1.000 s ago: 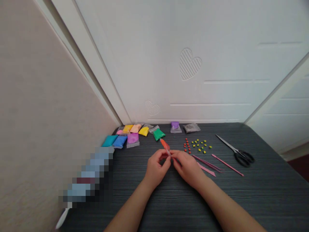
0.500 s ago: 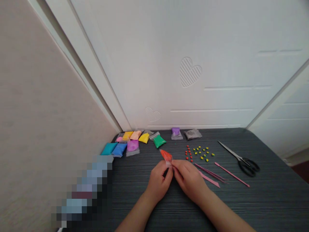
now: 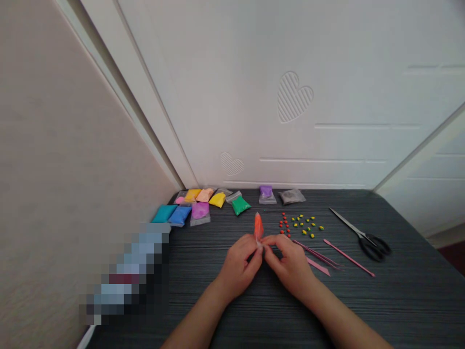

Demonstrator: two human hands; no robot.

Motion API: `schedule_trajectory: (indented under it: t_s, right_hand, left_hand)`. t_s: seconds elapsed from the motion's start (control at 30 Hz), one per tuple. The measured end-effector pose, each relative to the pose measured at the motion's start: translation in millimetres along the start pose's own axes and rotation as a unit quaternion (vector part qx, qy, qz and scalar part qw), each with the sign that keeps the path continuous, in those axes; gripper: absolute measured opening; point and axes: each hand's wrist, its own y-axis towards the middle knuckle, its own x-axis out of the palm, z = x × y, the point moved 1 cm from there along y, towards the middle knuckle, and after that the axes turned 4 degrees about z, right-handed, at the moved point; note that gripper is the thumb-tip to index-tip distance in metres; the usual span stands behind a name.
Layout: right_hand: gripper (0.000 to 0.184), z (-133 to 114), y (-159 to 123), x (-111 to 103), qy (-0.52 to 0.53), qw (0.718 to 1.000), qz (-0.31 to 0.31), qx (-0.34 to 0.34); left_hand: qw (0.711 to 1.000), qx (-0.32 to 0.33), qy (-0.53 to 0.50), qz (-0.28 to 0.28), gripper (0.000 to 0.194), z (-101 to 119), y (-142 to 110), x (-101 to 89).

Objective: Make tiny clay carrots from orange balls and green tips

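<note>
A small clear bag of orange-red clay (image 3: pixel 258 226) stands up between my two hands, its clear end at my fingertips. My left hand (image 3: pixel 240 264) pinches that end between thumb and fingers. From the other side, my right hand (image 3: pixel 288 259) pinches the same end. Just beyond my right hand lie small red pieces (image 3: pixel 284 225) and small yellow-green pieces (image 3: pixel 308 225) on the dark table (image 3: pixel 232 320). Pink tweezers (image 3: pixel 319 255) and a flat pink tool (image 3: pixel 318 266) lie beside my right hand, partly hidden by it.
Clay bags line the back left: teal (image 3: pixel 164 213), blue (image 3: pixel 179 214), magenta (image 3: pixel 200 212), yellow (image 3: pixel 218 199) and green (image 3: pixel 240 204) among them. Purple (image 3: pixel 266 192) and grey (image 3: pixel 292 196) bags lie near the white panel. Rightward are a thin pink stick (image 3: pixel 348 258) and black-handled scissors (image 3: pixel 374 246).
The orange-red bag has turned from leaning left to nearly upright. Both hands still pinch its clear end, and the view has tilted slightly.
</note>
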Motion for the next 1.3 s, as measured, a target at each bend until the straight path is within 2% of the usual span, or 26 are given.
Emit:
schedule_trajectory:
  t_s: [0.13, 0.27, 0.4, 0.47, 0.57, 0.63, 0.67, 0.73, 0.77, 0.83, 0.9, 1.1, 1.17, 1.3]
  right_hand:
    - [0.011, -2.1, 1.6, -4.6, 0.013, 0.999, 0.002, 0.033]
    - [0.010, -5.2, 1.3, -4.2, 0.042, 0.997, -0.001, 0.060]
    - [0.009, -3.1, 1.6, -2.1, 0.046, 0.992, 0.047, 0.103]
    - [0.009, -0.8, 1.9, -1.2, 0.049, 0.991, 0.060, 0.109]
    - [0.008, 2.3, 2.7, -1.5, 0.073, 0.989, 0.059, 0.112]
    - [0.008, 2.9, 3.2, -3.2, 0.103, 0.987, 0.046, 0.113]
    - [0.009, 2.7, 3.4, -4.2, 0.122, 0.985, 0.035, 0.115]
    - [0.012, 1.3, 3.4, -5.8, 0.161, 0.980, 0.007, 0.117]
    - [0.013, 0.6, 3.4, -6.3, 0.184, 0.976, -0.010, 0.120]
    - [0.015, 0.1, 3.5, -6.5, 0.230, 0.964, -0.039, 0.126]
    - [0.015, 1.9, 4.3, -6.1, 0.265, 0.953, -0.049, 0.136]
    - [0.012, 16.6, 6.5, -6.2, 0.266, 0.951, 0.020, 0.156]
    - [0.010, 19.2, 6.8, -7.7, 0.250, 0.956, 0.019, 0.150]
    - [0.013, 19.1, 8.6, -11.6, 0.220, 0.967, -0.023, 0.127]
  left_hand:
    - [1.000, 0.003, -0.025, -0.016, 0.015, 3.0, -2.0, -3.4]
    - [1.000, -0.014, 0.017, 0.022, 0.015, -3.2, -2.5, -4.9]
    - [0.995, -0.008, 0.073, 0.071, 0.019, -7.5, -2.6, -0.7]
    - [0.994, -0.008, 0.077, 0.078, 0.020, -6.9, -3.1, 0.6]
    - [0.998, -0.014, 0.022, 0.059, 0.018, -5.9, -2.5, 0.7]
    - [0.994, -0.047, -0.053, 0.086, 0.010, -8.1, -0.1, -0.4]
    - [0.985, -0.078, -0.100, 0.115, 0.011, -10.2, 1.6, -1.0]
    - [0.948, -0.160, -0.218, 0.168, 0.032, -15.8, 5.5, -1.5]
    - [0.921, -0.197, -0.295, 0.161, 0.038, -18.3, 7.4, -0.9]
    - [0.866, -0.246, -0.423, 0.104, 0.037, -21.3, 10.4, 0.6]
    - [0.834, -0.262, -0.483, 0.055, 0.030, -22.0, 11.7, 0.8]
    - [0.822, -0.271, -0.493, 0.090, 0.018, -21.8, 12.0, -1.3]
    - [0.823, -0.274, -0.489, 0.088, 0.018, -22.4, 12.4, -0.7]
    - [0.838, -0.275, -0.465, 0.085, 0.021, -24.3, 13.7, 0.6]
